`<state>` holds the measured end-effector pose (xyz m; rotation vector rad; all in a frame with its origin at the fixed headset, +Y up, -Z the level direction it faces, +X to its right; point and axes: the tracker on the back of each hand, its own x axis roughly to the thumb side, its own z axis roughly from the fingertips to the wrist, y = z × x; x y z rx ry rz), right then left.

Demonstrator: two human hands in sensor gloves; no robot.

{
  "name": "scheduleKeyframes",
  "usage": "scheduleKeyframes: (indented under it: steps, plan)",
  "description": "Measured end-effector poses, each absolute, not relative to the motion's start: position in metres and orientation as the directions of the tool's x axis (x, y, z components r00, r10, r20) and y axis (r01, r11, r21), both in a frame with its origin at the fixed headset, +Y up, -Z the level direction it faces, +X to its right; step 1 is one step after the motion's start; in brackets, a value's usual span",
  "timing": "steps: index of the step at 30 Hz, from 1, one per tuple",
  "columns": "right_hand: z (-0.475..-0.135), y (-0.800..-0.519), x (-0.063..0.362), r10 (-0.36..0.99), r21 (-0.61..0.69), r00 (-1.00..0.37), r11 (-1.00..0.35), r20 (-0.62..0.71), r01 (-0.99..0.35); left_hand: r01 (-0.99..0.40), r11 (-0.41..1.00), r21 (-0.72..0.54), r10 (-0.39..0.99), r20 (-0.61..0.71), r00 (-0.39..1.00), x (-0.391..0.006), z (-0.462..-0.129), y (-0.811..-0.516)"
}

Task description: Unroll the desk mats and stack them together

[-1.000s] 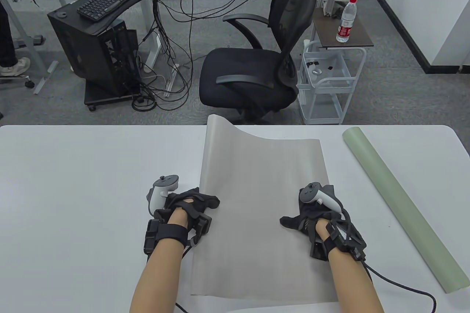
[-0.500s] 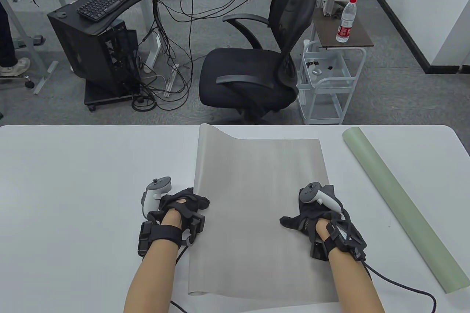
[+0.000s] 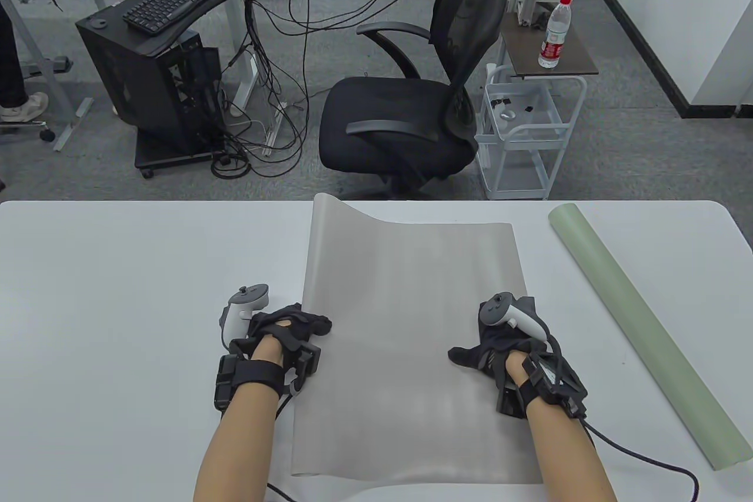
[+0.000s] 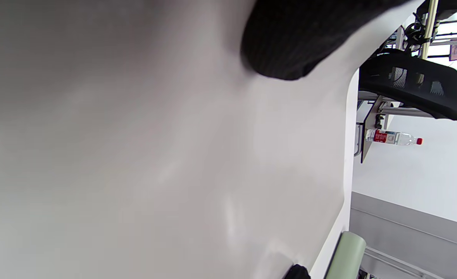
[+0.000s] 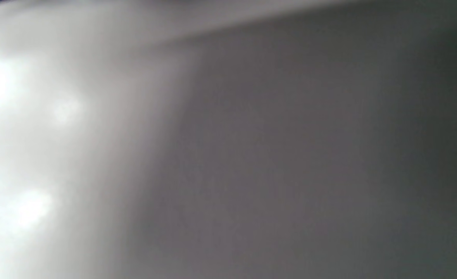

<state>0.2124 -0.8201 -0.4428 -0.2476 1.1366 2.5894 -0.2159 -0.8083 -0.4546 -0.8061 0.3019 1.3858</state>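
A grey desk mat (image 3: 406,349) lies mostly unrolled in the middle of the white table (image 3: 117,290), with its far left corner still curling up. My left hand (image 3: 294,328) lies on the mat's left edge. One gloved finger (image 4: 290,38) shows over the mat (image 4: 135,155) in the left wrist view, and I cannot tell if the hand grips the edge. My right hand (image 3: 500,337) rests flat on the mat's right side, thumb spread. A pale green mat (image 3: 641,337) lies rolled up at the right, apart from both hands. The right wrist view is a grey blur.
The green roll (image 4: 346,255) also shows in the left wrist view. Beyond the table's far edge stand a black office chair (image 3: 412,113) and a white cart (image 3: 523,137) with a water bottle (image 3: 555,34). A black cable (image 3: 647,461) trails from my right wrist.
My left hand has slid left and a little toward me, and the mat's left edge moved left with it, so the mat lies wider. My right hand has not moved.
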Motion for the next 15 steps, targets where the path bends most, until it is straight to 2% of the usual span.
scheduleKeyframes:
  steps: [2, 7, 9, 11, 15]
  plan:
    - [-0.443, -0.820, 0.212, 0.204, 0.687, -0.940, -0.642, -0.275, -0.341, -0.949, -0.056, -0.310, 0.759, -0.631, 0.161, -0.220, -0.454, -0.808]
    - [-0.443, -0.820, 0.213, 0.205, 0.686, -0.940, -0.643, -0.274, -0.340, -0.955, -0.025, -0.296, 0.762, -0.623, 0.174, -0.232, -0.454, -0.806]
    - [-0.443, -0.820, 0.213, 0.205, 0.684, -0.940, -0.645, -0.274, -0.340, -0.970, 0.000, -0.244, 0.759, -0.632, 0.159, -0.242, -0.452, -0.806]
    - [-0.443, -0.820, 0.212, 0.204, 0.684, -0.940, -0.645, -0.274, -0.340, -0.956, -0.024, -0.293, 0.743, -0.644, 0.179, -0.244, -0.452, -0.808]
    - [-0.443, -0.820, 0.212, 0.201, 0.685, -0.940, -0.645, -0.274, -0.338, -0.959, -0.002, -0.283, 0.750, -0.635, 0.186, -0.243, -0.453, -0.810]
